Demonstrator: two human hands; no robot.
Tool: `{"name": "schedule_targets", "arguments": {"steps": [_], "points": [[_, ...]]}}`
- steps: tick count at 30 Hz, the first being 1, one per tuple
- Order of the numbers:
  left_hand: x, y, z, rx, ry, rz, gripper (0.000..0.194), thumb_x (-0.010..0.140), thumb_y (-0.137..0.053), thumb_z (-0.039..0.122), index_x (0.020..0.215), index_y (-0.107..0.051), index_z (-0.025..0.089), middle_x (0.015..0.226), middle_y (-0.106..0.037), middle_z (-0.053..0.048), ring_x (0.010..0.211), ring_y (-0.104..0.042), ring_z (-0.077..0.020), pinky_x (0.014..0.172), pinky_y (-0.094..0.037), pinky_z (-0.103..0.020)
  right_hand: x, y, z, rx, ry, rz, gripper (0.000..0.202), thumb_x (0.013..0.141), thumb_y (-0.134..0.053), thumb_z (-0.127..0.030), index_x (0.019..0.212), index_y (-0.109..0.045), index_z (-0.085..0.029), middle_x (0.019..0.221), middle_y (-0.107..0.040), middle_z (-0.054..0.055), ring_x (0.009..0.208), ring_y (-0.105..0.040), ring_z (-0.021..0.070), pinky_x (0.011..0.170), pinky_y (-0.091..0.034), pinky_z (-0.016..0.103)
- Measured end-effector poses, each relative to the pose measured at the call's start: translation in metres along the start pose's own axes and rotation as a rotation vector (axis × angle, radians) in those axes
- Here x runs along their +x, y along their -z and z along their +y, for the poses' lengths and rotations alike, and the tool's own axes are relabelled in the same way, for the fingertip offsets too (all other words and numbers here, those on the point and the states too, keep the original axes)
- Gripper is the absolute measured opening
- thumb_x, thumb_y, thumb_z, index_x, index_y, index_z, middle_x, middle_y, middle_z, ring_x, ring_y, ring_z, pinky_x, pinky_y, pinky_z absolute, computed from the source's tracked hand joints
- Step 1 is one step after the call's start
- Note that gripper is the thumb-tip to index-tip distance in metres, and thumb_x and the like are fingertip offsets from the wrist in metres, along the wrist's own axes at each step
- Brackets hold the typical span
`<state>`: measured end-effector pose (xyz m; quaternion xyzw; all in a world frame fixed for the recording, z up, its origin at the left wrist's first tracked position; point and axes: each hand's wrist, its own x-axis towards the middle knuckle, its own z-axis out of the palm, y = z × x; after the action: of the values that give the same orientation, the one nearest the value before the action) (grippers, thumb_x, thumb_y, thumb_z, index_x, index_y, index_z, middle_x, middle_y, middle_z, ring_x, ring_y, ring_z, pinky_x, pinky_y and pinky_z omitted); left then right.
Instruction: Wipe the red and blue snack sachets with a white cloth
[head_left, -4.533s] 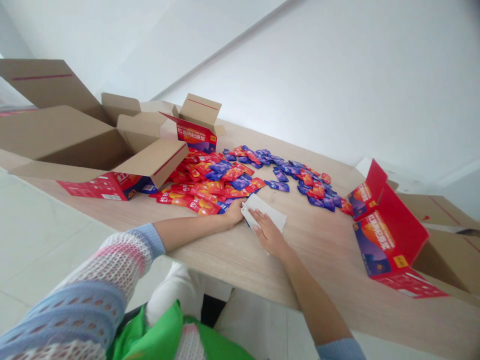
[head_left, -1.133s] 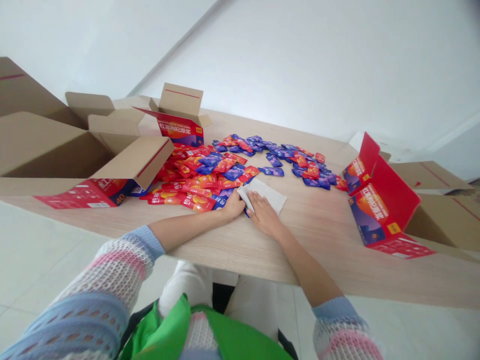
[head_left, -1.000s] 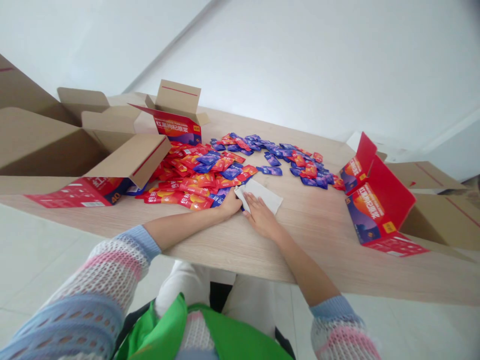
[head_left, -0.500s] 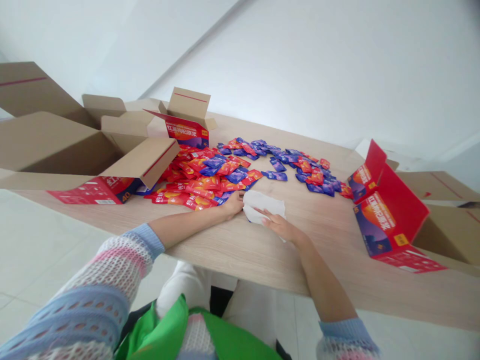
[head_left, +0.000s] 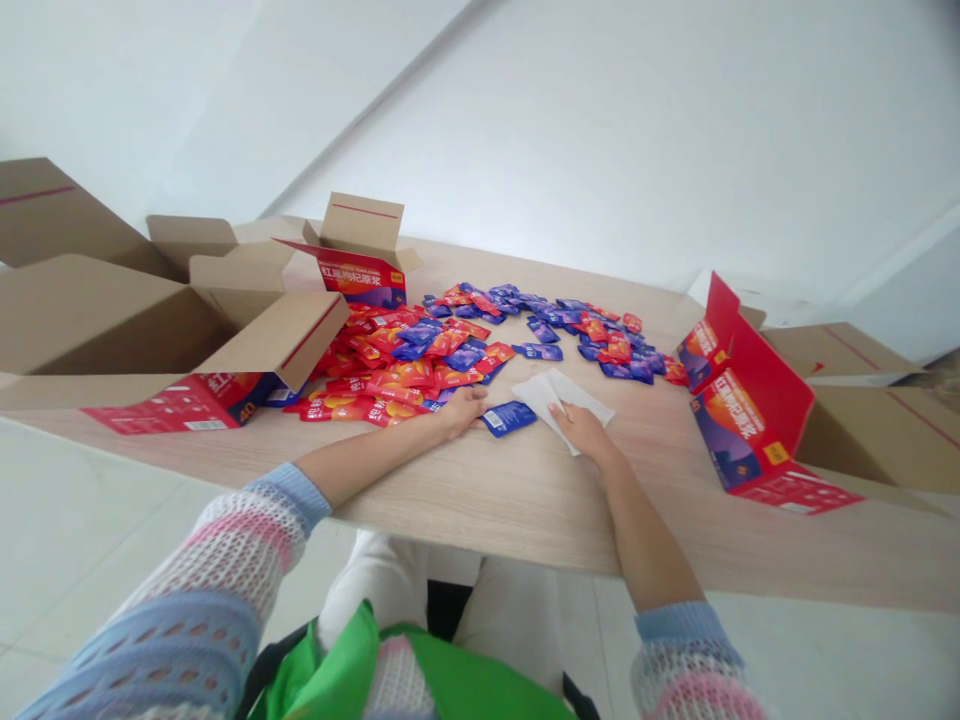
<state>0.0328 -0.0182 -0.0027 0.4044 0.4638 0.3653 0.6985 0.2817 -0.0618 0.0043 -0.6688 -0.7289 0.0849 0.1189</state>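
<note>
My left hand (head_left: 463,412) pinches the left end of a blue sachet (head_left: 510,418), whose printed side faces up on the table. Just right of it, my right hand (head_left: 581,427) is closed on a white cloth (head_left: 596,400) that lies partly spread and folded on the tabletop. Beyond my left hand is a heap of red and blue sachets (head_left: 397,375). A single blue sachet (head_left: 541,351) lies behind the cloth, near a looser spread of sachets (head_left: 630,350).
A large open carton (head_left: 180,402) stands at the left, with a smaller open box (head_left: 360,278) behind the heap. Open red boxes (head_left: 742,420) stand at the right. The wooden table's (head_left: 480,510) front edge runs above my lap.
The cloth has moved right with my right hand, off the blue sachet, which now shows at my left hand. The camera view has shifted slightly.
</note>
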Motion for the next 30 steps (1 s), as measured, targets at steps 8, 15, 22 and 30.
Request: {"name": "schedule_targets", "arguments": {"steps": [8,15,22,30], "points": [[-0.011,-0.002,-0.005,0.037,-0.103,0.086,0.084,0.061,-0.082,0.013,0.131,-0.034,0.012,0.092,-0.066,-0.009,0.072,-0.067,-0.0183,0.064,-0.057,-0.031,0.007,-0.017,0.009,0.046,0.05,0.042,0.055,0.095,-0.031,-0.044,0.131,-0.054,-0.01,0.135,-0.051,0.016,0.124,-0.049,0.0279,0.104,-0.036,0.039],[-0.023,-0.004,-0.017,0.242,-0.294,0.173,0.093,0.062,-0.075,0.003,0.139,-0.024,0.015,0.089,-0.065,-0.005,0.074,-0.066,-0.0176,0.066,-0.053,-0.028,0.007,-0.018,0.009,0.047,0.07,0.025,0.053,0.095,-0.034,-0.042,0.13,-0.054,-0.008,0.139,-0.047,0.017,0.129,-0.044,0.0254,0.109,-0.031,0.039],[-0.048,-0.007,0.057,0.656,-0.829,0.369,0.073,0.079,-0.063,0.018,0.143,-0.027,0.02,0.088,-0.069,-0.003,0.081,-0.065,-0.0179,0.076,-0.047,-0.027,0.008,-0.013,0.006,0.052,0.087,0.018,0.053,0.095,-0.036,-0.041,0.134,-0.049,-0.007,0.14,-0.045,0.018,0.131,-0.041,0.0253,0.11,-0.029,0.04],[-0.01,0.065,0.174,1.288,-1.111,0.577,0.029,0.089,-0.044,0.02,0.101,-0.069,0.019,0.101,-0.069,-0.008,0.1,-0.061,-0.0231,0.078,-0.041,-0.029,0.013,-0.017,0.013,0.027,0.127,0.022,0.053,0.095,-0.036,-0.04,0.134,-0.049,-0.005,0.139,-0.046,0.018,0.132,-0.039,0.0251,0.111,-0.027,0.04]]}}
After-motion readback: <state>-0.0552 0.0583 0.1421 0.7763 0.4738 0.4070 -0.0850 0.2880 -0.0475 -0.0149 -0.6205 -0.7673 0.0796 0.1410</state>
